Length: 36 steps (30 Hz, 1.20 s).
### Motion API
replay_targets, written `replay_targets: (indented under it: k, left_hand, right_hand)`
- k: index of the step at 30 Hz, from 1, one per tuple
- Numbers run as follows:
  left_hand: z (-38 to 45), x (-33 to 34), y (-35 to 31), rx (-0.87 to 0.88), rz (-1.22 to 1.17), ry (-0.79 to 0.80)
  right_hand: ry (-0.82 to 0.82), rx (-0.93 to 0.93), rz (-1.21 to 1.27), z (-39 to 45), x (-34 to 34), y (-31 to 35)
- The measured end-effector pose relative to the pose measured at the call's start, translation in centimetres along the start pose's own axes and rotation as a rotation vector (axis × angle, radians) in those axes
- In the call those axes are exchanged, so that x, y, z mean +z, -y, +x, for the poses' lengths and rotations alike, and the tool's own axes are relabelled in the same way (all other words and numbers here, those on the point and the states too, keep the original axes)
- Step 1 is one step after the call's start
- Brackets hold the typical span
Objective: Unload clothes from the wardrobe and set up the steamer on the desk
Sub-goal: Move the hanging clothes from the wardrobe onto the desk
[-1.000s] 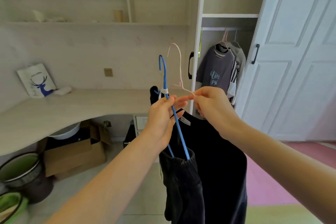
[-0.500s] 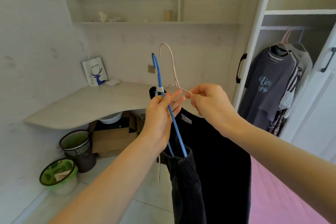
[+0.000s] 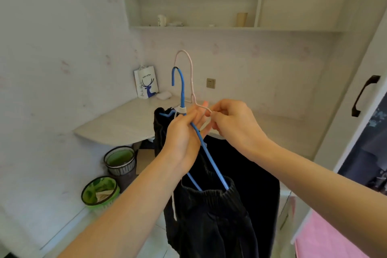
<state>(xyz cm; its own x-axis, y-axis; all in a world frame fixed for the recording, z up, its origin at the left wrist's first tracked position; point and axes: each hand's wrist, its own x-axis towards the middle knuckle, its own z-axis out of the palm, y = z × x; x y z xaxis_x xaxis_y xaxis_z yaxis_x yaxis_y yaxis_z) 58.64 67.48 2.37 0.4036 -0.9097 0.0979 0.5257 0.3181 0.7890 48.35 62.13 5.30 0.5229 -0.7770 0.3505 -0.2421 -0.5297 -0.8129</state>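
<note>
In front of the person's chest, the two hands meet around a pair of hangers. The left hand (image 3: 184,132) has its grip curled round the neck and shoulder of a blue plastic-coated hanger (image 3: 182,94), from which dark elasticated trousers (image 3: 209,216) hang by the waistband. The right hand (image 3: 232,121) pinches the thin wire of a pale pink hanger (image 3: 189,69) just where its neck bends into the shoulder; a second black garment (image 3: 255,174) drops below it. Both hooks stand upright and close together, probably so the two loads can be gathered into one hand or carried as one bundle to the worktop.

Beyond the hands lies the curved pale wooden worktop (image 3: 117,125), well below the hooks and still apart from the clothes. On its far corner stands a white paper bag with a blue deer print (image 3: 146,84), with a small white object (image 3: 164,95) beside it. No steamer can be seen anywhere on it. Under the worktop's edge sit a dark bin with a green liner (image 3: 120,161) and a green bucket (image 3: 100,192), near the path the feet must likely take. At the right edge stands a white wardrobe door with a black handle (image 3: 364,94). The hanging cloth hides the floor directly ahead.
</note>
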Motion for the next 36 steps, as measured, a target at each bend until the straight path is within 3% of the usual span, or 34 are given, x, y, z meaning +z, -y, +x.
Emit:
replay_targets:
  k: [6,21,36]
  left_hand:
    - [3.2,-5.3,-3.5,-0.027,-0.130,-0.108]
    - [9.0,-16.5,-8.8,0.010,-0.053,-0.267]
    - [21.7,-22.0,-8.9,0.168,0.132,-0.450]
  right_hand:
    - [0.049,-0.049,-0.046,3.8,7.1,0.2]
    - [0.167,-0.201,-0.139,12.0,20.2,-1.2]
    - [0.332,-0.320,-0.323,24.5,23.7,-6.7]
